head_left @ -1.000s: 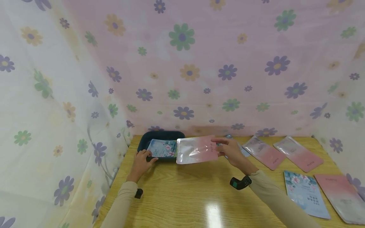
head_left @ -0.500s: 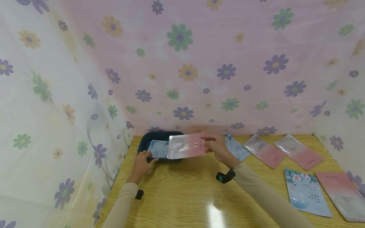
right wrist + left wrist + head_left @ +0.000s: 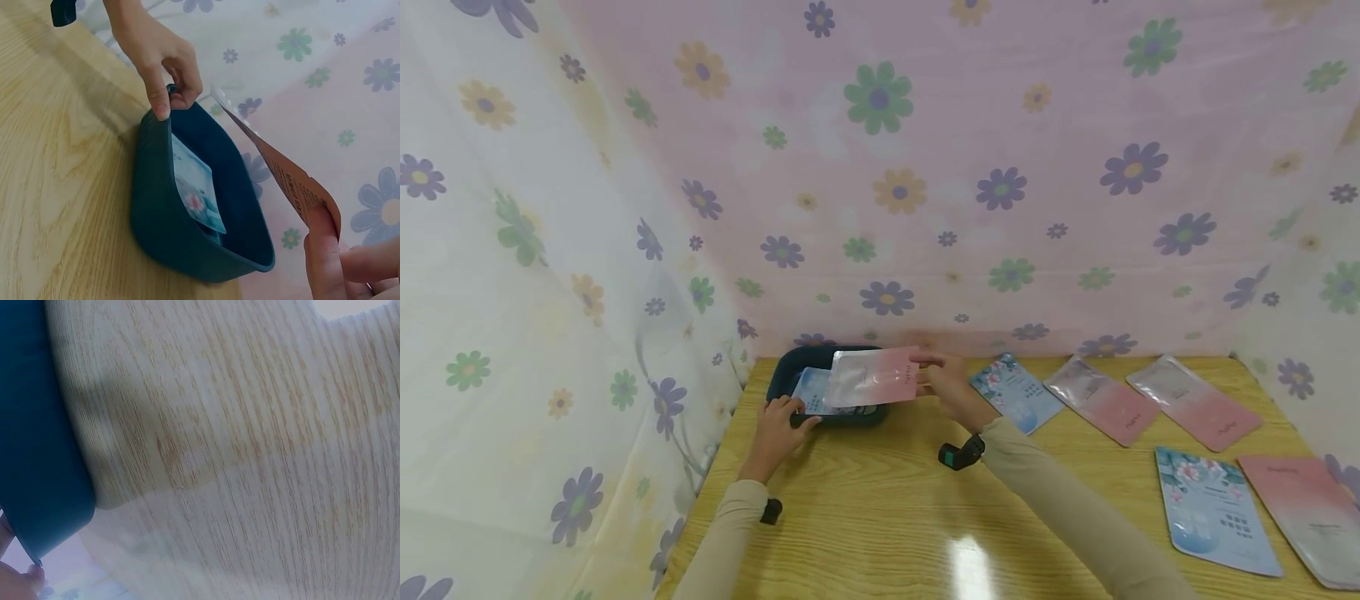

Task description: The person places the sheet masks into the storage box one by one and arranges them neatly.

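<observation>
My right hand (image 3: 951, 387) pinches one end of a pink and silver sheet mask packet (image 3: 876, 377), its fingers (image 3: 324, 256) bent round the edge in the right wrist view. The packet hangs tilted over a dark teal basin (image 3: 782, 379). Inside the basin lies a blue floral mask packet (image 3: 197, 184), partly covered by the pink one in the head view. My left hand (image 3: 775, 433) grips the basin's near left rim, thumb outside and fingers over the edge (image 3: 164, 75).
A blue floral packet (image 3: 1017, 393) and two pink and silver packets (image 3: 1105, 400) lie right of the basin. Nearer, at the right, are another blue packet (image 3: 1217, 512) and a pink one (image 3: 1307, 517). Flower-printed cloth (image 3: 880, 208) surrounds the wooden table (image 3: 865, 517).
My right hand has carried the pink packet leftward, from beside the basin to over it. The blue packet right of the basin shows more fully. My left hand stays on the rim.
</observation>
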`<action>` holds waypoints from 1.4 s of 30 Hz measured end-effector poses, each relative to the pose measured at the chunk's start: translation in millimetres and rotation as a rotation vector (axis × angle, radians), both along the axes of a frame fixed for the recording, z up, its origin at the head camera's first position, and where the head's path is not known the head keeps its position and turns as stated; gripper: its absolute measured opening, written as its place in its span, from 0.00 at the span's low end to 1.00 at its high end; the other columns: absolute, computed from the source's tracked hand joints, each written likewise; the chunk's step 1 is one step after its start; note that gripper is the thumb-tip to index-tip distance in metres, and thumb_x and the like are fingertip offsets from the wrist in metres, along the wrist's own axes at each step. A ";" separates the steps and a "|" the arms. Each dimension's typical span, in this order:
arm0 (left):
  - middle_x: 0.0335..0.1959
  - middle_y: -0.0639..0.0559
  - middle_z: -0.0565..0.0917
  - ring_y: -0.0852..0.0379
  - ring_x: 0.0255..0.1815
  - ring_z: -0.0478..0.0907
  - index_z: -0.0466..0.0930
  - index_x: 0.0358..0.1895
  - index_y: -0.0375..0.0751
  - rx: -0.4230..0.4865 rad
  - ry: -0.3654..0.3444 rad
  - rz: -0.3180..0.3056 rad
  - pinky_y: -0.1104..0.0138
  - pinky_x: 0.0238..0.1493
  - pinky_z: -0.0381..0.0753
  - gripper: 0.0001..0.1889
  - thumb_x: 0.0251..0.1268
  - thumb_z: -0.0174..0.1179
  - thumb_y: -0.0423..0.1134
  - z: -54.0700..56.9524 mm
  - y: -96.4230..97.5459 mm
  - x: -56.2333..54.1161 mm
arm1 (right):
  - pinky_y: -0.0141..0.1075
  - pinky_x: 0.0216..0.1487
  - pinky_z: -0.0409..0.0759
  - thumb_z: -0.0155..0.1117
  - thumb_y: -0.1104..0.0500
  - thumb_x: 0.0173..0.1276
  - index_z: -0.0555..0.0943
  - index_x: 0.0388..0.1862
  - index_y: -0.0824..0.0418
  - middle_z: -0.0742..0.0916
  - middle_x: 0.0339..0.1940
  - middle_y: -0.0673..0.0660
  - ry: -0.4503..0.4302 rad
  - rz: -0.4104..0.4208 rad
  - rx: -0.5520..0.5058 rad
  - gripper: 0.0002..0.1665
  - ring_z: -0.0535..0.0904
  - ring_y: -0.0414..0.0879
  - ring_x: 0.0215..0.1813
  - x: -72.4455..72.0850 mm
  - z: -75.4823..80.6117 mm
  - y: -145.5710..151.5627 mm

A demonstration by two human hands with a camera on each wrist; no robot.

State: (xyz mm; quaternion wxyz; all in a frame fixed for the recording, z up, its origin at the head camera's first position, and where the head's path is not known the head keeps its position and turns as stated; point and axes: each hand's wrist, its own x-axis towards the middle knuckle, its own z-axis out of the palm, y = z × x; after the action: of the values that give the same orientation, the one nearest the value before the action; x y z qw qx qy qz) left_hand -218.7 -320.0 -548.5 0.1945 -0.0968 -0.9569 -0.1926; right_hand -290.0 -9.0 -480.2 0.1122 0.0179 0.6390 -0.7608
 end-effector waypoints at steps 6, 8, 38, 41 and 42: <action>0.28 0.50 0.73 0.51 0.29 0.66 0.74 0.30 0.41 0.013 0.030 -0.021 0.42 0.46 0.64 0.16 0.52 0.70 0.47 -0.1 -0.6 1.4 | 0.40 0.33 0.82 0.52 0.77 0.58 0.79 0.52 0.71 0.80 0.48 0.68 0.021 -0.015 0.020 0.23 0.79 0.48 0.33 -3.2 -4.9 -19.0; 0.29 0.49 0.73 0.51 0.30 0.66 0.75 0.30 0.41 0.014 0.019 -0.017 0.42 0.47 0.64 0.17 0.52 0.70 0.48 -0.7 -0.8 1.6 | 0.37 0.31 0.81 0.52 0.77 0.58 0.79 0.52 0.72 0.80 0.49 0.69 0.035 -0.022 0.029 0.22 0.79 0.48 0.33 -4.5 -6.8 -25.7; 0.30 0.49 0.73 0.47 0.33 0.69 0.75 0.32 0.40 0.009 0.031 -0.017 0.41 0.49 0.63 0.16 0.54 0.69 0.48 -0.8 3.6 2.4 | 0.38 0.22 0.80 0.53 0.77 0.56 0.82 0.44 0.71 0.80 0.34 0.64 0.051 -0.111 0.220 0.19 0.76 0.46 0.18 -15.8 -50.0 -111.9; 0.30 0.47 0.74 0.47 0.33 0.69 0.75 0.32 0.40 0.021 0.028 -0.018 0.40 0.52 0.61 0.16 0.54 0.69 0.48 0.2 2.4 1.9 | 0.39 0.24 0.80 0.56 0.76 0.56 0.83 0.43 0.71 0.83 0.33 0.64 0.162 -0.114 0.369 0.16 0.79 0.49 0.24 -16.2 -51.4 -116.0; 0.30 0.46 0.74 0.47 0.33 0.69 0.75 0.32 0.39 0.026 0.030 -0.021 0.40 0.52 0.61 0.16 0.54 0.69 0.47 0.7 2.1 1.8 | 0.40 0.27 0.80 0.56 0.76 0.56 0.83 0.42 0.71 0.84 0.33 0.64 0.205 -0.113 0.428 0.16 0.79 0.51 0.27 -15.9 -51.0 -116.5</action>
State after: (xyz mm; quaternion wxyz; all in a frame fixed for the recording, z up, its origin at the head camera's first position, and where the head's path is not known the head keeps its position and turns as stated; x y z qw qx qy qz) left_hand -216.9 -317.9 -547.9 0.2081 -0.1072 -0.9502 -0.2055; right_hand -306.0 -125.5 -531.2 -0.0024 -0.0001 0.7916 -0.6110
